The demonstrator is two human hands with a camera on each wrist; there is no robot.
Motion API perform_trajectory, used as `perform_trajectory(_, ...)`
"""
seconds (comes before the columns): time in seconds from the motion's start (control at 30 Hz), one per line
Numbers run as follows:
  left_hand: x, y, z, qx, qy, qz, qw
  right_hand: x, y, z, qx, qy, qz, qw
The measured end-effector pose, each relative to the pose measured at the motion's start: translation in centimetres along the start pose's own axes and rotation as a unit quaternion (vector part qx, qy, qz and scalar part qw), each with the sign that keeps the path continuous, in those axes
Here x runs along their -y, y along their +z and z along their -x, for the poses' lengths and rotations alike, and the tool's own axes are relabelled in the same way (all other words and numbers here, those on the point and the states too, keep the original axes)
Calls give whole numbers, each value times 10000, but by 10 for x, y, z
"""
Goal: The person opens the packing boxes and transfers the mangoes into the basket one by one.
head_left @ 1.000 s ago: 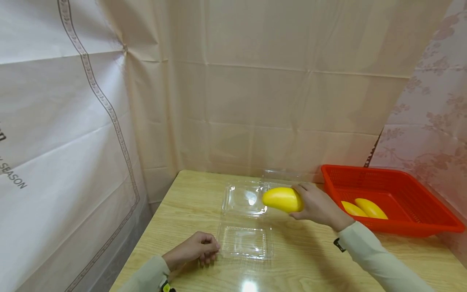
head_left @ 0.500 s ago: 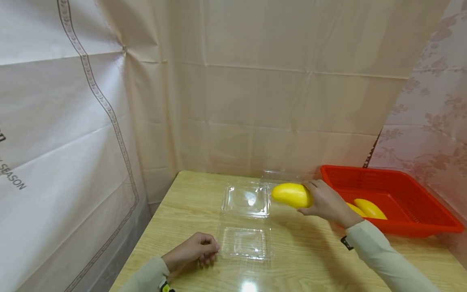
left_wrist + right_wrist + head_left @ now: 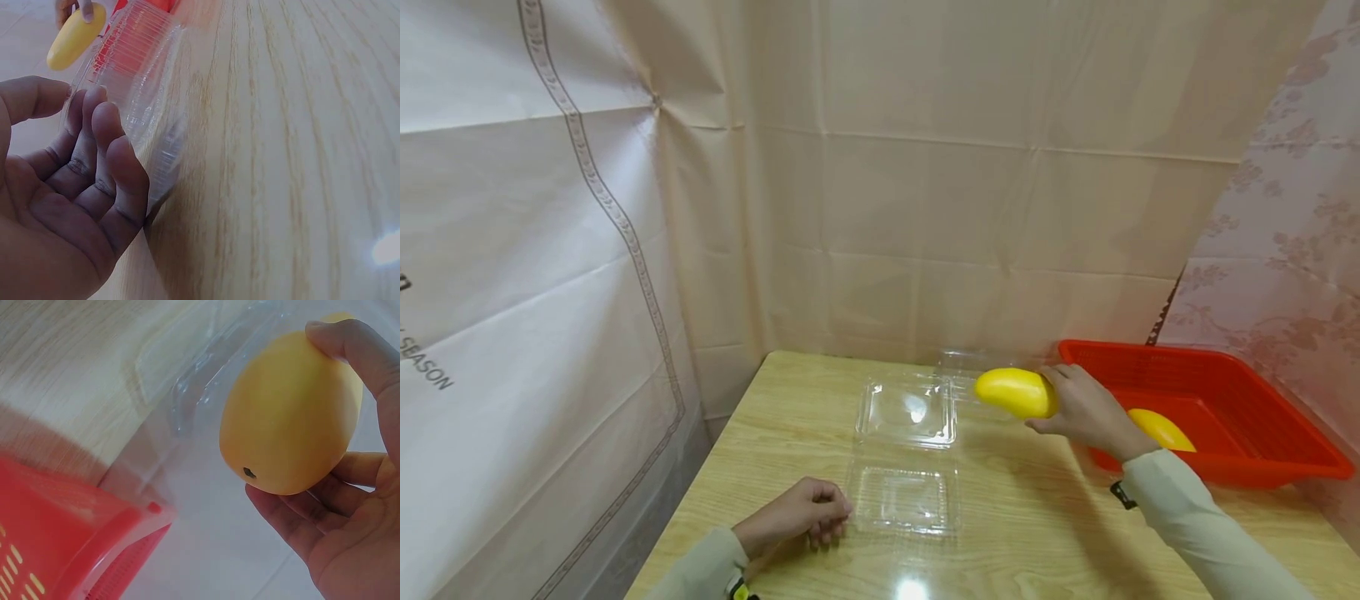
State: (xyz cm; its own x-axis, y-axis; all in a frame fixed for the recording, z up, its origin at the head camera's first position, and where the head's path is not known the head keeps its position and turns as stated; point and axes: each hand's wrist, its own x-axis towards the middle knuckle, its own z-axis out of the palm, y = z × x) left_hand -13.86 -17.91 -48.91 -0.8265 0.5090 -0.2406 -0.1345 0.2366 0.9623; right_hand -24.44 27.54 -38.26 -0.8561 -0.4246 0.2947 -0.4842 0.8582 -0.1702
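A yellow mango [image 3: 1013,392] is gripped by my right hand [image 3: 1086,410], held above the table left of the red basket. In the right wrist view the thumb lies over the mango [image 3: 287,419] and the fingers curl under it; its dark stem spot faces the camera. An open clear plastic clamshell container [image 3: 904,500] lies flat, with one half behind the other. My left hand [image 3: 797,510] rests at its near left edge. In the left wrist view, thumb and forefinger of the left hand [image 3: 81,181] pinch the container's rim, other fingers curled.
The red plastic basket [image 3: 1247,479] stands at the table's right, another mango [image 3: 1161,429] inside. Further clear plastic packaging [image 3: 958,362] lies at the back, behind the held mango. Hanging sheets [image 3: 925,208] enclose the wooden table [image 3: 790,400] at the back and sides.
My right hand has moved right and slightly up with the mango, toward the basket. It now covers one of the two mangoes seen there before. The left hand stays put.
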Motion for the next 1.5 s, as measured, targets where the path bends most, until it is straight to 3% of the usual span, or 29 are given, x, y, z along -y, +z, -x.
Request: perform_trajectory(1.5, 2, 0, -1, 16, 18, 26, 10000, -72, -21, 18, 45, 979, -40, 9952)
